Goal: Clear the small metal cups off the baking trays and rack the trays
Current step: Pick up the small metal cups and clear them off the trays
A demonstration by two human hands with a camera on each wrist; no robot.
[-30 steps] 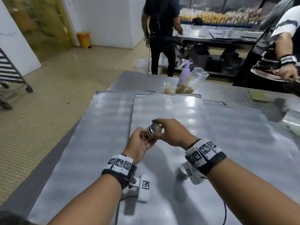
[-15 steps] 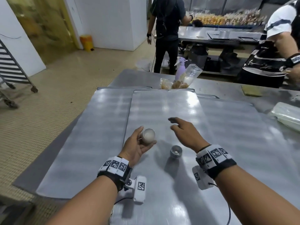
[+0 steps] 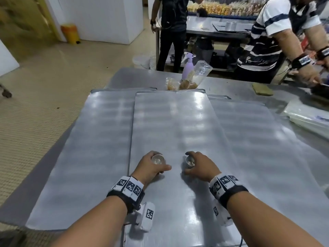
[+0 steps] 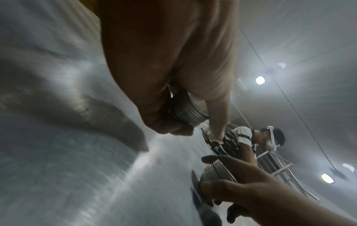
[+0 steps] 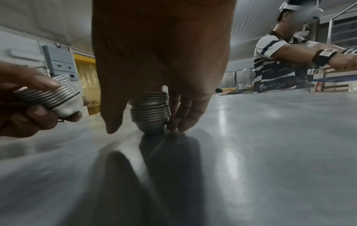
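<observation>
Several flat metal baking trays overlap on the steel table; the top tray (image 3: 174,122) lies under both hands. My left hand (image 3: 159,163) grips a nested stack of small ribbed metal cups (image 3: 158,158), mouth up and just above the tray. The left wrist view shows this stack (image 4: 185,111) tilted in my fingers. My right hand (image 3: 187,164) grips a second cup stack (image 3: 190,160) from above. In the right wrist view that stack (image 5: 150,111) stands upright with its base touching the tray (image 5: 251,137), and the left hand's stack (image 5: 52,96) is beside it.
A lilac spray bottle (image 3: 187,68) and a plastic bag of food (image 3: 194,77) stand past the trays' far edge. A sponge (image 3: 262,89) and folded plastic sheets (image 3: 309,118) lie at the right. A person in a striped shirt (image 3: 270,41) works at the far right corner.
The hands were together on one stack, then parted; a stack stood alone on the tray. Now my right hand has come down and taken hold of it, and my left has lowered its stack.
</observation>
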